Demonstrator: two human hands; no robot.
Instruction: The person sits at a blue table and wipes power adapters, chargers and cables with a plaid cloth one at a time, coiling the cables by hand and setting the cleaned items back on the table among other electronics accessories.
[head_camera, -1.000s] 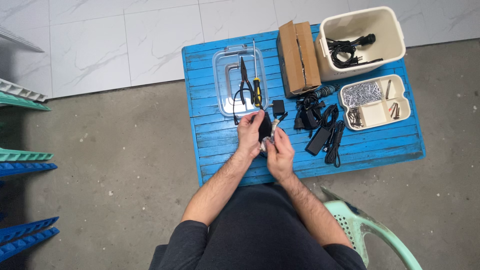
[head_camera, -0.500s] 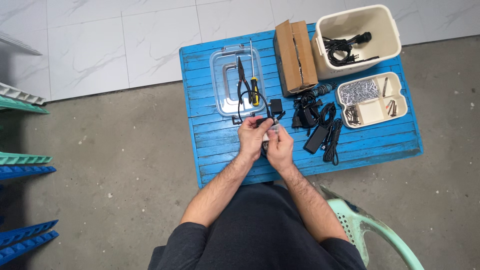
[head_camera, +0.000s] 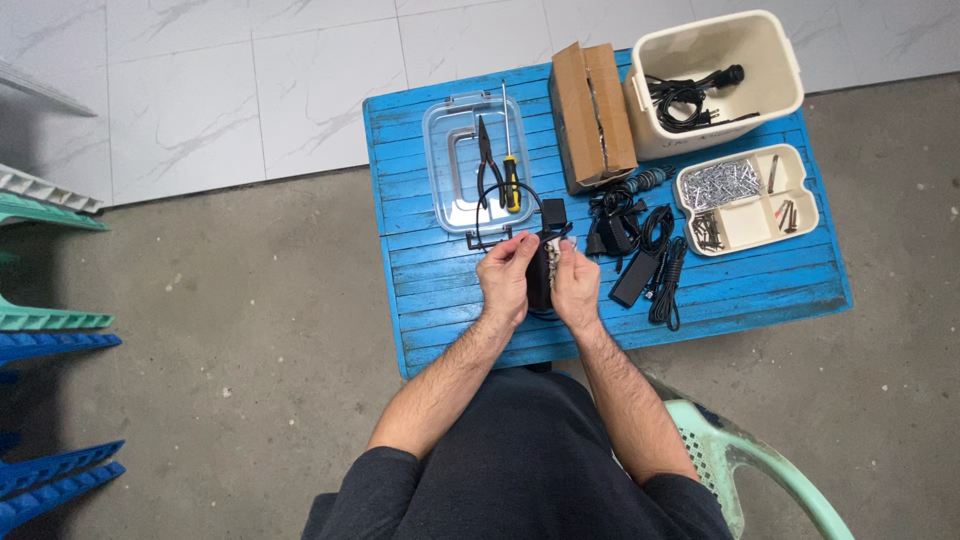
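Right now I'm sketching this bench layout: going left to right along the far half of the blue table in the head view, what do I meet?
Clear plastic container holding pliers and a yellow-handled screwdriver → cardboard box → cream bin of black cables → divided tray of screws.

1 head camera looks straight down, fairly high above the blue table (head_camera: 700, 290).

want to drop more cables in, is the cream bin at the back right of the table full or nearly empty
Nearly empty: the cream bin holds only a small bundle of black cables, and most of its pale inside shows bare.
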